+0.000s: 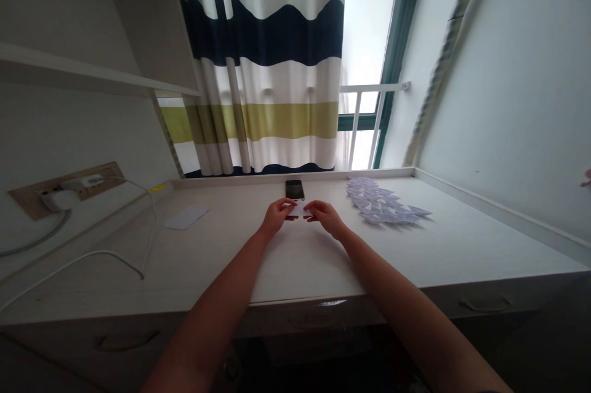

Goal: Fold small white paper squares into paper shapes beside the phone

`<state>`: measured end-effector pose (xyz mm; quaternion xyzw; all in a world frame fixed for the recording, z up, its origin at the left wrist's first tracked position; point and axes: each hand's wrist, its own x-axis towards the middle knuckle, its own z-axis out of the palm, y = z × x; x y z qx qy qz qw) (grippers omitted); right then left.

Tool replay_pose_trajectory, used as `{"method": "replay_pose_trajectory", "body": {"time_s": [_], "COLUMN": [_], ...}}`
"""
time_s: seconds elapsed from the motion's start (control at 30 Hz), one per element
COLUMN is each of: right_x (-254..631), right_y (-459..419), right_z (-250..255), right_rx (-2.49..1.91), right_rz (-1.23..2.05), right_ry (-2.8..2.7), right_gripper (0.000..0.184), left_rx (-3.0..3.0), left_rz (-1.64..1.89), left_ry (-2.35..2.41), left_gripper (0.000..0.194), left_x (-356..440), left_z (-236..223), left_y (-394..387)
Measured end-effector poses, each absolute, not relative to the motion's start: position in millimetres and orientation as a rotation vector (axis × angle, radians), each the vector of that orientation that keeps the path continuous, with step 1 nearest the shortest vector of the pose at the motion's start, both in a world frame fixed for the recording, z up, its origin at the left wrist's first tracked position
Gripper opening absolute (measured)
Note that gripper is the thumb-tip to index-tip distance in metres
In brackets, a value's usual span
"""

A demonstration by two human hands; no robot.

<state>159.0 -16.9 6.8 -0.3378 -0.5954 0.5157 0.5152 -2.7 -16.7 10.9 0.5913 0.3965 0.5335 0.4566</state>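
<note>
Both hands meet over the middle of the desk, just in front of a dark phone (pixel 294 189) that lies flat. My left hand (pixel 277 213) pinches one side of a small white piece of paper (pixel 299 209). The other side is between the fingers of my right hand (pixel 323 214). The paper looks partly folded, but it is too small to make out its exact shape. To the right, a pile of folded white paper pieces (pixel 381 201) with pointed ends lies on the desk. Some flat white paper sheets (pixel 186 218) rest at the left.
The white desk (pixel 221 270) has a low raised rim at the back and right. A white cable (pixel 154 220) runs from a wall socket (pixel 69 188) across the desk's left side. A striped curtain (pixel 268 85) and window are behind. Drawer handles (pixel 127 340) line the front.
</note>
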Motion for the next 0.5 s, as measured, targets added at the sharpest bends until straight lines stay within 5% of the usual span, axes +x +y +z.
{"method": "replay_pose_trajectory", "body": {"time_s": [0.5], "right_x": [162.8], "right_y": [-17.1], "right_z": [9.5], "right_rx": [-0.903], "right_rz": [1.118], "right_ry": [-1.433], "right_gripper": [0.027], "left_rx": [1.442], "left_rz": [1.206], "left_ry": [0.955], "left_gripper": [0.032], "left_x": [-6.9], "left_z": [10.9], "left_y": [-17.8]}}
